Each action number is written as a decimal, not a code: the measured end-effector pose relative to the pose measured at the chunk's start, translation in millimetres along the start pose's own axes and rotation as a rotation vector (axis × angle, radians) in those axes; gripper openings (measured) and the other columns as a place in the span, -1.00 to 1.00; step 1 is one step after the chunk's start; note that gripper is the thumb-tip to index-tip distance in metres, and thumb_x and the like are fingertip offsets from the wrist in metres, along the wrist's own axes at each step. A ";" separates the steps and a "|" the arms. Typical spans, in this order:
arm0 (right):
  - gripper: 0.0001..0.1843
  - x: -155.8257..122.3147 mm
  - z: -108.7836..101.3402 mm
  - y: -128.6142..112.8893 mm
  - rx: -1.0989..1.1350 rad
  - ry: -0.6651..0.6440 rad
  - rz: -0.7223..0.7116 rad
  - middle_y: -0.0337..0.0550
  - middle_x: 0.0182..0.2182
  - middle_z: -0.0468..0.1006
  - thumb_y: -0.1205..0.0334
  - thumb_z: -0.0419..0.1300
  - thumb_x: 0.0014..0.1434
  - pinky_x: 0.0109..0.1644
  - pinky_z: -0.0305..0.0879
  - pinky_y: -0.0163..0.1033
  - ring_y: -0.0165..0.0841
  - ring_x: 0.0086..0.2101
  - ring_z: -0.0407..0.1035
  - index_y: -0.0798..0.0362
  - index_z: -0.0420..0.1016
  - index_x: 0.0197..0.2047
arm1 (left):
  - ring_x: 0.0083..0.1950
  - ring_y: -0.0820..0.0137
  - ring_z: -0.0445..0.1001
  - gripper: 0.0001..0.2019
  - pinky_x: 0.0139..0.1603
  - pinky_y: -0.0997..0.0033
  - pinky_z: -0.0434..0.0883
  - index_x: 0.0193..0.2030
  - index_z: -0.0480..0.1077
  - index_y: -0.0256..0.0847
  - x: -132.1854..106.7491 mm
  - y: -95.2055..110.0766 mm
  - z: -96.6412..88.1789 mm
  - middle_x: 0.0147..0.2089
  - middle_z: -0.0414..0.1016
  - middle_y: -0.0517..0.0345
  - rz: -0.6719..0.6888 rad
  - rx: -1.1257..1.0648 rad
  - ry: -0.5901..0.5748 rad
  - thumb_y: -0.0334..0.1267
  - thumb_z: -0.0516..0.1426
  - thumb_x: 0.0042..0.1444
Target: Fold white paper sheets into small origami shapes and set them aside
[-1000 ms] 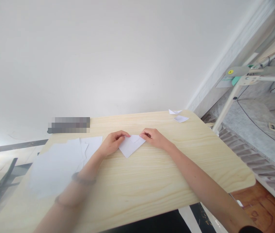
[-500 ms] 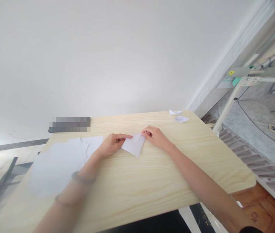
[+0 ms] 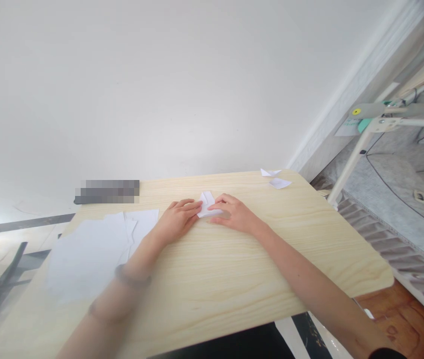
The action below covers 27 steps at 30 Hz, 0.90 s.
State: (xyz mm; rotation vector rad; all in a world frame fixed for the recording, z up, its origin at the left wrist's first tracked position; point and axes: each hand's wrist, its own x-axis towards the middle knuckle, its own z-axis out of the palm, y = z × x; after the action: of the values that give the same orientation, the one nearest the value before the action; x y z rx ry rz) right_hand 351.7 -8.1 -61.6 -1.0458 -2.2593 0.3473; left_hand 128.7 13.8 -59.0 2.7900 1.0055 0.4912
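A small folded white paper lies on the light wooden table, mostly covered by my two hands. My left hand rests flat on the paper's left side with its fingers stretched out. My right hand presses down on the right side, fingers extended and held together. Only the paper's upper tip and middle show between the fingertips.
A loose pile of white sheets lies at the table's left. Two small folded paper pieces sit at the far right corner. A white metal frame stands beside the table on the right. A wall rises behind.
The paper was a wider triangle held by its top corners. It has since been folded smaller and shifted away from me, and both hands now lie flat on it.
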 end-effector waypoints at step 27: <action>-0.71 9.9 20.2 16.0 -0.166 0.129 0.363 -0.23 -0.52 0.39 0.03 0.09 0.07 -0.29 0.12 -0.32 -0.43 -0.43 0.24 0.08 0.35 -0.51 | 0.16 0.25 0.17 -0.65 0.11 0.19 0.18 0.06 0.25 -0.20 -1.0 10.7 -2.6 0.12 0.27 0.01 0.045 0.095 -0.051 -0.21 -0.13 0.20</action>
State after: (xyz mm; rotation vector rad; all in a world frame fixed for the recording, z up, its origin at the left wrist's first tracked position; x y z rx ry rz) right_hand 343.6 10.2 -80.5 -1.5264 -2.0055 0.2341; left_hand 133.4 5.0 -54.3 2.8984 0.9825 0.3856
